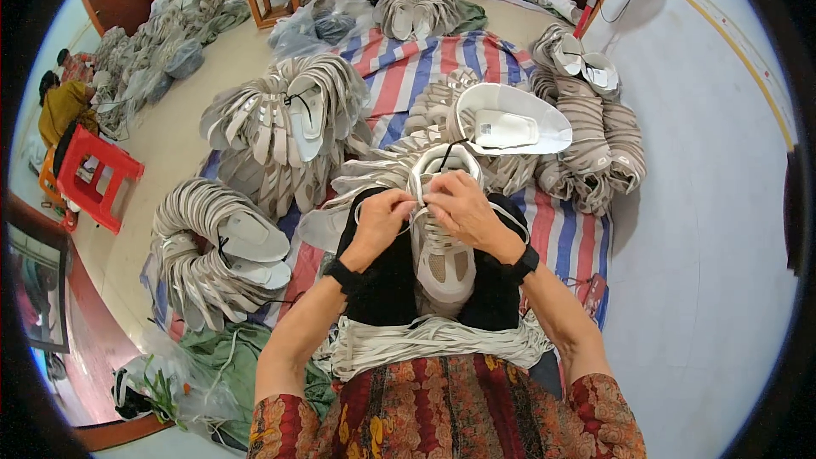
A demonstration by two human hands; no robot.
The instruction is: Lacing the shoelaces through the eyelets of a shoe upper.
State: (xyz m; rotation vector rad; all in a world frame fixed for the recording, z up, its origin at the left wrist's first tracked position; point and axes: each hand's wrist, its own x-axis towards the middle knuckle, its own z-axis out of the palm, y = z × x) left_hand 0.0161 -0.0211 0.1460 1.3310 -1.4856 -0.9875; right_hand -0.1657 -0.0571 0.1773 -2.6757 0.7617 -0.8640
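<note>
A beige and white shoe upper [445, 280] lies between my black-clothed knees, its toe toward me and its dark-lined collar away. White lacing crosses its tongue. At the upper part of the eyelet rows, my left hand [384, 219] pinches the shoelace from the left side. My right hand [466, 212] is closed at the same spot, fingertips nearly touching the left ones, with a loop of lace trailing to its right. The fingertips partly cover the lace ends. Across my lap rests a thick bundle of loose white shoelaces [438, 345].
A striped sheet [399, 72] covers the floor. Bundles of nested shoe uppers stand left [221, 246], ahead [510, 127] and right [599, 149]. A red stool [98, 174] is at far left, near a seated person [66, 110]. Green sacking [225, 365] lies lower left.
</note>
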